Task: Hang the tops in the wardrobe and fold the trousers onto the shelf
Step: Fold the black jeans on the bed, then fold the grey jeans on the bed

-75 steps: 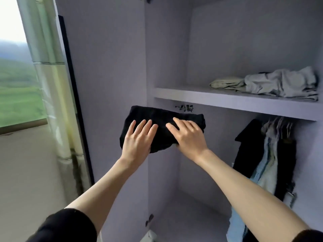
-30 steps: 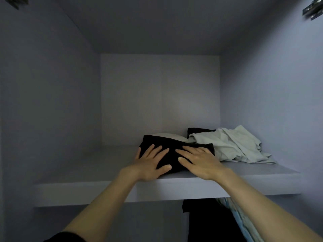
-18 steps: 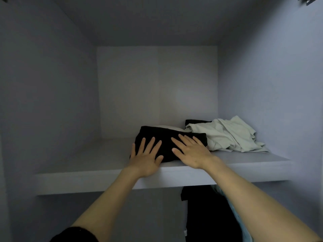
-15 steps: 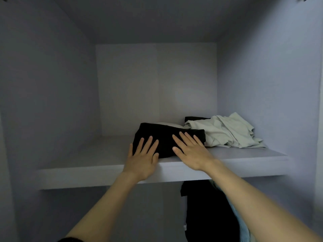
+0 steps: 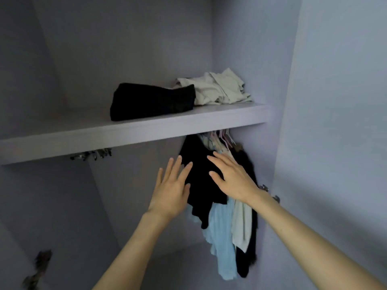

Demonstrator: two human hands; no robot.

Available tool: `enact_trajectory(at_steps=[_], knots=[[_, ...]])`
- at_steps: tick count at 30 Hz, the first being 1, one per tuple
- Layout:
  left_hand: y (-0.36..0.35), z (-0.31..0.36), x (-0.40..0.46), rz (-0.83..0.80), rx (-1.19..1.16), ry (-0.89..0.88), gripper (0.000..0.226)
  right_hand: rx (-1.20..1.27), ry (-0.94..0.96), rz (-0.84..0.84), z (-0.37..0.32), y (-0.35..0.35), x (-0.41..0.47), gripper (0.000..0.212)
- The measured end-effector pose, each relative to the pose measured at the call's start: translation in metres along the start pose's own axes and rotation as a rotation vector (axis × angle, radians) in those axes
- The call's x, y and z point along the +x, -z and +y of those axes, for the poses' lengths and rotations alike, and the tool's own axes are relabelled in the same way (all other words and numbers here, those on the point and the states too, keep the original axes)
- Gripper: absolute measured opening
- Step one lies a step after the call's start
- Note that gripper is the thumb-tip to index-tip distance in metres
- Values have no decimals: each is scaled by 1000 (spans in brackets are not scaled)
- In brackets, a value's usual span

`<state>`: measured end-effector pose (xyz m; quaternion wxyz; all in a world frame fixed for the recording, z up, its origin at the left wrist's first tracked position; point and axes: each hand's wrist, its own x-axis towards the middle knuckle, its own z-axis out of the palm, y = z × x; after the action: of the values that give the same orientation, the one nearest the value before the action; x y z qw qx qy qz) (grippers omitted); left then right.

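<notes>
Both hands, left (image 5: 170,190) and right (image 5: 235,181), flat, spread, holding nothing, partly hiding soft hanging tops (image 5: 222,222); folded black trousers (image 5: 151,102) above on shelf (image 5: 134,130).

The shelf (image 5: 134,133) at mid-frame looks smooth, matt and lilac-grey. On it lie matt black folded trousers (image 5: 152,102) and crumpled pale cloth (image 5: 217,88). The hinges (image 5: 92,155) look metallic.

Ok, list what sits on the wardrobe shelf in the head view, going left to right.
Bare stretch of the pale lilac wardrobe shelf → folded black trousers → crumpled pale grey-green garment, touching the trousers' right end → the wardrobe's right side wall.
</notes>
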<state>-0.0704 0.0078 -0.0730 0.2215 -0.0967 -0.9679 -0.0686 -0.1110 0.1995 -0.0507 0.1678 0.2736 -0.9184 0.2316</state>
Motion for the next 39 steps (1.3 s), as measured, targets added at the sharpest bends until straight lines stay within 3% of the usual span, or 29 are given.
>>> enact_trajectory(at_steps=[4,12,20,25,30,39], knots=[[-38,40,-49,-81,-174,-79,53,134,-229,-12,15,-24,-101,47],[-113,189,-187,-480,-570,-271,44,230,-721,-75,29,-45,-366,45],[-157,367,-269,-770,-609,-603,35,163,-1124,-4,88,34,-576,42],[-184,508,-279,-927,-633,-709,38,150,-1288,116,128,103,-680,38],[-203,616,-262,-965,-754,-762,34,169,-1434,183,171,159,-740,36],[-286,815,-161,-1024,-713,-983,36,117,-1582,332,345,237,-775,35]])
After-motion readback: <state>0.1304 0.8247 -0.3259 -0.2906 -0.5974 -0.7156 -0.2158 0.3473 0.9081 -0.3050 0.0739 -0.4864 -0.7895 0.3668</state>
